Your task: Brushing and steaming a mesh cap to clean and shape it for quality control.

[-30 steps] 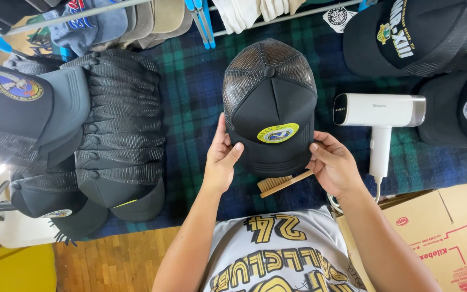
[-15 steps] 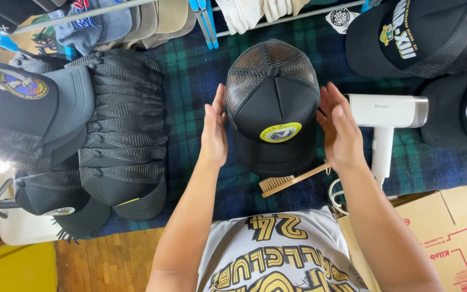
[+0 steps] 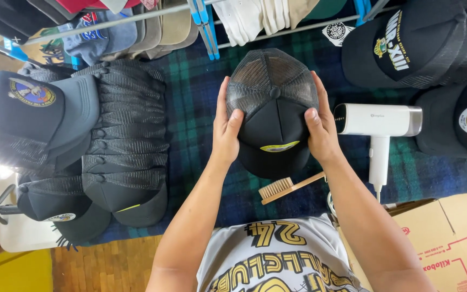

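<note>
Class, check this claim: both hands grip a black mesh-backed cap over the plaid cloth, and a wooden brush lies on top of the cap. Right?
Not quite. The head view shows the left hand and right hand gripping the black cap over the plaid cloth, but the wooden brush lies on the cloth beside the cap, nearer the person.

A black mesh-backed cap (image 3: 273,111) is seen centrally; a white hair dryer (image 3: 377,121) at 3 o'clock; blue-green plaid cloth (image 3: 195,103) beneath.

There was one white hair dryer (image 3: 377,120), one wooden brush (image 3: 283,188), one cardboard box (image 3: 449,232) and two hands; caps uncountable.
</note>
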